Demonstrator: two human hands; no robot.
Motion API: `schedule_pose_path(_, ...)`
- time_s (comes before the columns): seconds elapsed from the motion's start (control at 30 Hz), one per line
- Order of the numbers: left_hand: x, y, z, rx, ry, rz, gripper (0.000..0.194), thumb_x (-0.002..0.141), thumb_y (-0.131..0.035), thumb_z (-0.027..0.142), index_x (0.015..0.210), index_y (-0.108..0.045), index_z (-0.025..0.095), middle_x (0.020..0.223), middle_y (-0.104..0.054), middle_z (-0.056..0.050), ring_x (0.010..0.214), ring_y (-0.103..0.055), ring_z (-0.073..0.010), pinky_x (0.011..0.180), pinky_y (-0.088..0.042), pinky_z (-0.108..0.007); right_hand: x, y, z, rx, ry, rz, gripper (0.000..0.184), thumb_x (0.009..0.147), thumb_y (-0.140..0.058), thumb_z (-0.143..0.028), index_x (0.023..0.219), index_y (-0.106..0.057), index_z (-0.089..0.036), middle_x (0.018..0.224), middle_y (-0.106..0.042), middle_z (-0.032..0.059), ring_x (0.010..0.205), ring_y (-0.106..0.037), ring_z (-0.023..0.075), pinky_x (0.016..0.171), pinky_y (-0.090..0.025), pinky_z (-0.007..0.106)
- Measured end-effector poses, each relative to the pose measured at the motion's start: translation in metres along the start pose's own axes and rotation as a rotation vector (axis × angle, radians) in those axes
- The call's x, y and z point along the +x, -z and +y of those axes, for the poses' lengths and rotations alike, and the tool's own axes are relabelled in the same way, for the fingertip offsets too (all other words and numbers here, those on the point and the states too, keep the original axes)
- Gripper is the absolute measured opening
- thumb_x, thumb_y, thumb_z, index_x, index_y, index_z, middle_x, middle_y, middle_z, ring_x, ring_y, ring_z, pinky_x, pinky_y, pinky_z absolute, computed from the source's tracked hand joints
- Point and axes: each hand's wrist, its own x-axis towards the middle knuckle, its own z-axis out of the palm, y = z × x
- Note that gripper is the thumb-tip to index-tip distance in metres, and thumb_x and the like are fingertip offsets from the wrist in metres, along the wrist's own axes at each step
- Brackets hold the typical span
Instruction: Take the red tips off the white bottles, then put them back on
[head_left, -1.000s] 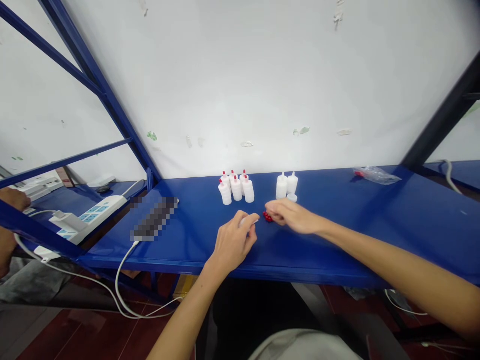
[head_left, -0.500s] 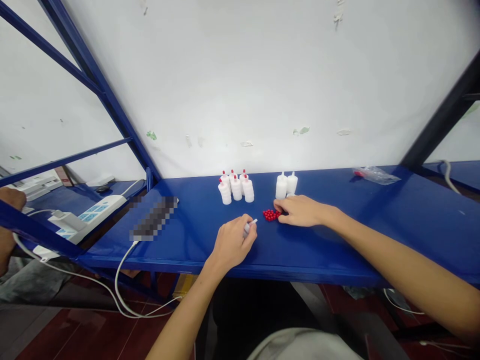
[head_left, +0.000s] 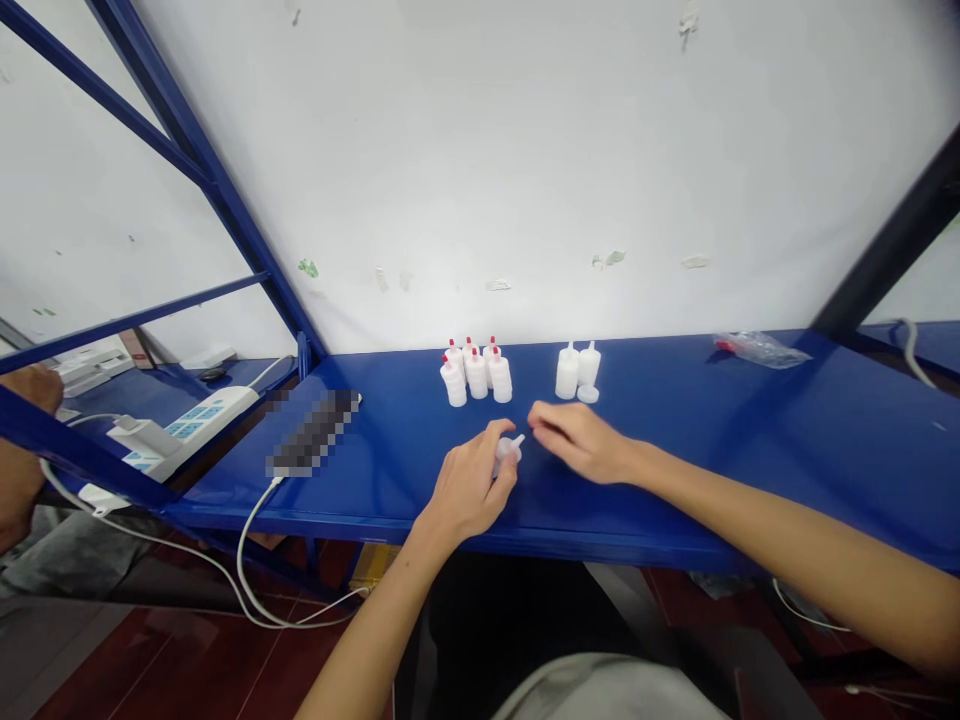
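Note:
My left hand (head_left: 469,485) is closed around a white squeeze bottle (head_left: 508,453), its narrow nozzle pointing up and to the right. Close by on the right, my right hand (head_left: 581,440) has its fingers pinched together; what they hold, if anything, does not show. The small red caps on the table are hidden by that hand now. Beyond the hands, several white bottles with red tips (head_left: 477,375) stand in a group. Right of them stand two bottles with bare nozzles (head_left: 568,372), and a round white piece (head_left: 588,395) lies in front.
On the blue table (head_left: 660,500) lie a dark pixelated device (head_left: 315,435) with a white cable and a clear plastic bag (head_left: 761,350). A power strip (head_left: 187,430) and another person's hand (head_left: 34,388) are at the left. The wall rises behind.
My right hand has moved left and slightly nearer, from the red caps toward the bottle's nozzle. The left hand has turned a little, showing more of the bottle. The view has shifted slightly.

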Motion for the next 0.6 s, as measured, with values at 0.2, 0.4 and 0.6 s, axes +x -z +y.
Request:
schedule_pose_path(0.2, 0.002, -0.002, 0.001, 0.007, 0.013, -0.011, 0.023, 0.102, -0.031, 0.031, 0.11, -0.05, 0.022, 0.095, -0.067, -0.003, 0.08, -0.063, -0.0178, 0.071, -0.043, -0.028, 0.0, 0.012, 0.006, -0.047, -0.02, -0.083, 0.019, 0.097, -0.047, -0.037, 0.09, -0.052, -0.02, 0.068, -0.052, -0.0029, 0.059, -0.045, 0.0126, 0.06, -0.033, 0.026)
schedule_pose_path(0.4, 0.001, -0.002, 0.001, -0.029, -0.006, -0.025, 0.024, 0.103, -0.03, 0.033, 0.109, -0.051, 0.022, 0.094, -0.067, -0.003, 0.078, -0.063, -0.0172, 0.07, -0.043, -0.027, 0.003, -0.002, -0.007, -0.022, 0.044, -0.13, 0.024, 0.101, -0.039, -0.035, 0.091, -0.053, -0.019, 0.077, -0.058, 0.0008, 0.066, -0.051, 0.0134, 0.063, -0.037, 0.026)
schedule_pose_path(0.6, 0.0, -0.002, 0.001, -0.036, 0.03, -0.018, 0.039, 0.102, -0.034, 0.04, 0.137, -0.038, 0.022, 0.094, -0.066, -0.003, 0.08, -0.064, -0.0182, 0.072, -0.044, -0.028, 0.003, 0.011, -0.002, -0.178, -0.002, 0.046, 0.03, 0.099, -0.035, -0.031, 0.077, -0.05, -0.02, 0.071, -0.056, 0.0017, 0.061, -0.048, 0.0141, 0.062, -0.034, 0.028)
